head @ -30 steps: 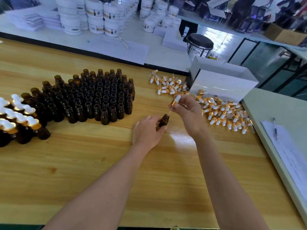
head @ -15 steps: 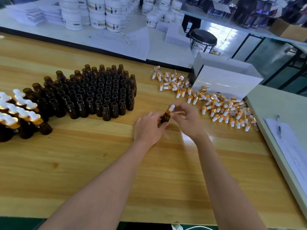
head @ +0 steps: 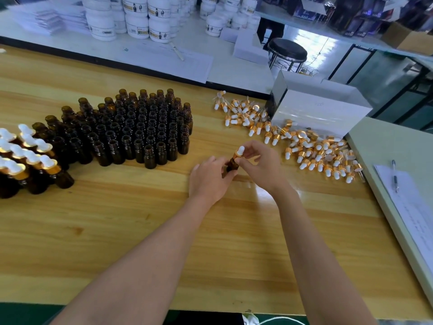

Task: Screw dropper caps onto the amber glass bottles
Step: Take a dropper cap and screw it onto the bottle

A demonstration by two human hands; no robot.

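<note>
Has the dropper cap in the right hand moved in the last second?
Yes. The dropper cap, pinched by the right hand, has come down: it was raised above the amber bottle in the left hand and now sits on its neck.

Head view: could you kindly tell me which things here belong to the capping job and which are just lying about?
Job in hand:
small amber glass bottle, held by the left hand
gold-collared white-bulbed dropper cap, pinched by the right hand
block of open amber bottles
heap of loose dropper caps
capped bottles, far left

Lying about:
white labelled jars
round black stool
pen on paper sheet
</note>
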